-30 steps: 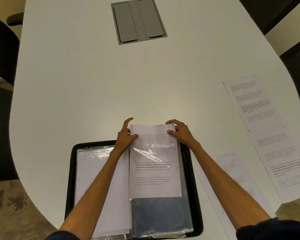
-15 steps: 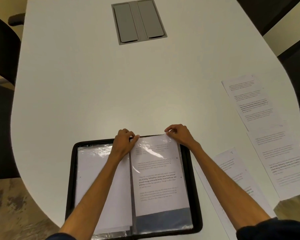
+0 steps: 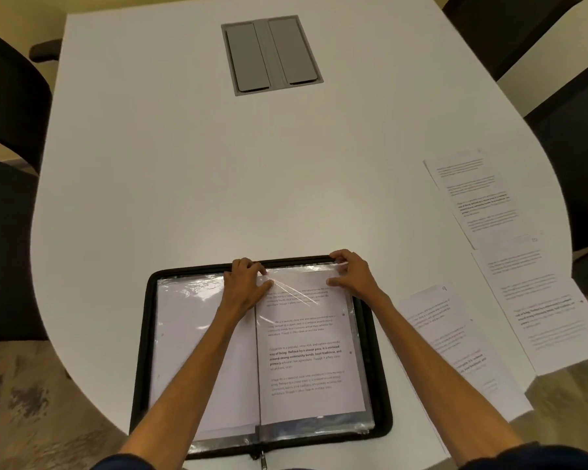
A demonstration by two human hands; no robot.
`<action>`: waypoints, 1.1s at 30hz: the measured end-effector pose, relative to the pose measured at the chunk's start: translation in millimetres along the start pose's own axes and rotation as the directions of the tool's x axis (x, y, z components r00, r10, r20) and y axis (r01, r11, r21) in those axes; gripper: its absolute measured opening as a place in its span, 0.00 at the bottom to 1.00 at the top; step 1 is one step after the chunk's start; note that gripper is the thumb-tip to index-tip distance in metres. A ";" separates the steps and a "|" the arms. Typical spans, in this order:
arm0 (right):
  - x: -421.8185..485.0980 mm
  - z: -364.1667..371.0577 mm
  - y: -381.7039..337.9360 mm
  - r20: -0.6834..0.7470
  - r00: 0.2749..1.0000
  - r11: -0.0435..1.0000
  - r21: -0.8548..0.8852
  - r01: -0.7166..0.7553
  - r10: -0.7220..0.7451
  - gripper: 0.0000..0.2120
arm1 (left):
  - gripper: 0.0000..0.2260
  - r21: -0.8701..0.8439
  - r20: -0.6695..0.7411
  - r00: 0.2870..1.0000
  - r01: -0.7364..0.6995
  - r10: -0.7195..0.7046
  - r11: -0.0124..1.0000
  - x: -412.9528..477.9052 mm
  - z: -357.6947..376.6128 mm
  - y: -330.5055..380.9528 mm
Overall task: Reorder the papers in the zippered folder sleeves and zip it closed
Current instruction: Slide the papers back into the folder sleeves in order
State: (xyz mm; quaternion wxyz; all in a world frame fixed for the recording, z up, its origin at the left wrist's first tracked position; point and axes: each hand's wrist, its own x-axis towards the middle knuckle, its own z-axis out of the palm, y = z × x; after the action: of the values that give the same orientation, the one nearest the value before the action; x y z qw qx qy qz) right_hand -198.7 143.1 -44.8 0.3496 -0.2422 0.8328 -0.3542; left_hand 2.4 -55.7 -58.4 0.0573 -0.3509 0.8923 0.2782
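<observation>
Evidently the printed sheet [image 3: 306,351] sat almost fully inside the right clear sleeve [image 3: 357,374] of the open zippered folder [image 3: 142,334], near the table [image 3: 218,181] edge. The left hand [image 3: 246,283] and right hand [image 3: 352,274] each pinched the sleeve's top. Keeping it taut would have let the sheet settle square.

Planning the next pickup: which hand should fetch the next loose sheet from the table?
Right. The right hand holds the sleeve at its outer corner, and the nearest loose sheet lies beside that forearm; the left hand grips near the folder spine, farther away.

Zipper pull [image 3: 262,461] cut off below, loose sheets [image 3: 537,310] print blurred
</observation>
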 end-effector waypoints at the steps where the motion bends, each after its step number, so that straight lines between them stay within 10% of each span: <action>1: -3.8 0.6 2.3 -0.014 1.000 1.000 -0.009 -0.011 0.011 0.29 | 0.16 0.008 0.009 1.000 0.005 -0.005 1.000 -3.1 0.5 1.9; 7: -24.0 -2.6 5.2 0.016 0.983 0.983 0.013 -0.181 0.181 0.25 | 0.27 0.007 0.013 0.999 0.050 -0.050 0.999 -32.9 1.4 20.6; 18: -56.3 7.8 -53.3 0.149 0.979 0.790 0.578 -0.202 0.141 0.15 | 0.30 -0.344 -0.100 0.992 0.041 -0.080 0.938 -96.2 -4.5 124.4; 26: -70.5 31.2 -87.1 0.204 0.978 0.567 0.801 -0.191 0.042 0.08 | 0.12 -0.432 -0.213 0.961 0.068 -0.175 0.899 -112.7 -31.2 99.6; 33: -81.9 104.7 -99.7 0.130 0.992 0.970 0.240 -0.024 -0.008 0.19 | 0.12 -0.587 -0.287 0.887 0.135 -0.361 0.798 -123.6 -86.9 11.4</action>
State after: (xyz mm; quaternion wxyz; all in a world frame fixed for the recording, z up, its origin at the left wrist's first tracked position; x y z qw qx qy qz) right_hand -51.9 89.3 11.7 0.4313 -0.2172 0.7601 -0.4348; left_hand 95.3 -22.0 56.5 -0.1857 -0.5159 0.7120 0.4386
